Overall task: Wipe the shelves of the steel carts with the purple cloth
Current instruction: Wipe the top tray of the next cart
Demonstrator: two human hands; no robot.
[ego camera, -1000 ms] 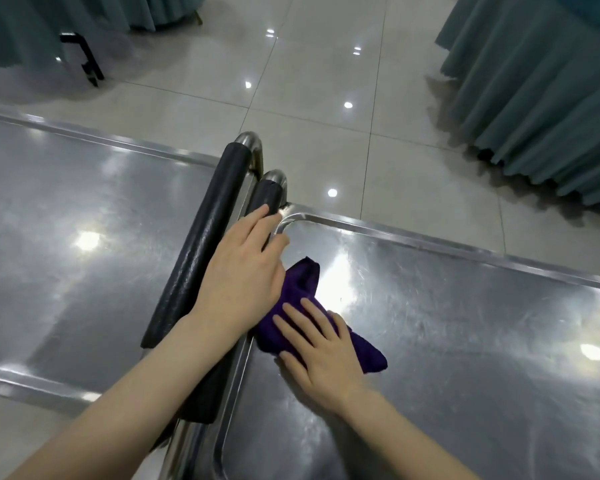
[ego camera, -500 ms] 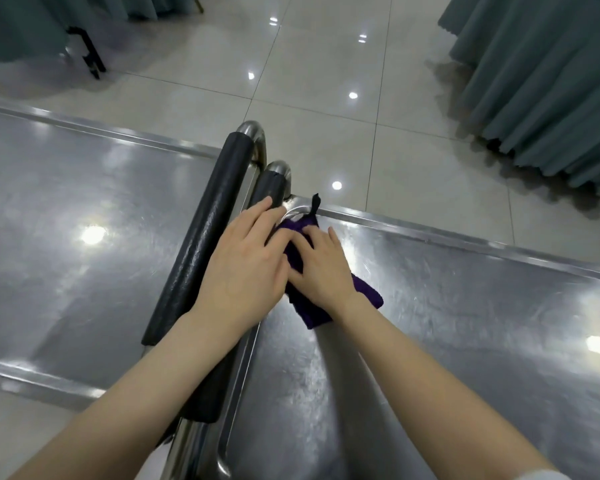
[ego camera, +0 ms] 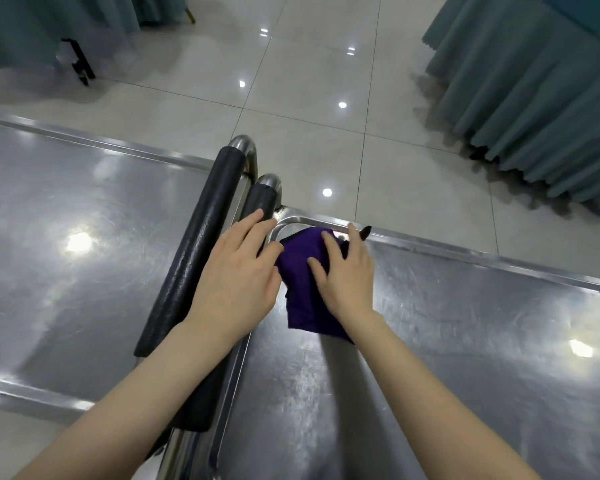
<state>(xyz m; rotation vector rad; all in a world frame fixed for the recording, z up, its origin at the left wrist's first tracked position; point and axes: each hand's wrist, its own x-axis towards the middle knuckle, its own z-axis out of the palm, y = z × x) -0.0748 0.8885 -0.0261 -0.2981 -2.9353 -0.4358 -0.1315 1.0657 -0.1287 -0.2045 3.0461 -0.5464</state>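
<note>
Two steel carts stand side by side, their black-padded handles together in the middle. The purple cloth (ego camera: 300, 278) lies bunched in the far left corner of the right cart's top shelf (ego camera: 465, 341). My right hand (ego camera: 347, 275) presses flat on the cloth with straight, spread fingers reaching toward the shelf's far rim. My left hand (ego camera: 238, 275) rests over the right cart's handle (ego camera: 262, 199), fingers extended along it, thumb side touching the cloth's edge. The left cart's shelf (ego camera: 66, 271) is bare steel.
The left cart's handle (ego camera: 194, 258) runs beside my left arm. Beyond the carts is glossy tiled floor (ego camera: 309, 98). Teal skirted tables stand at the far right (ego camera: 534, 98) and far left (ego camera: 32, 26), with a black metal leg (ego camera: 80, 64) near the left one.
My right hand slid the cloth from nearer me up into the shelf's far left corner, then slightly right along the far rim. My left hand stayed on the handle.
</note>
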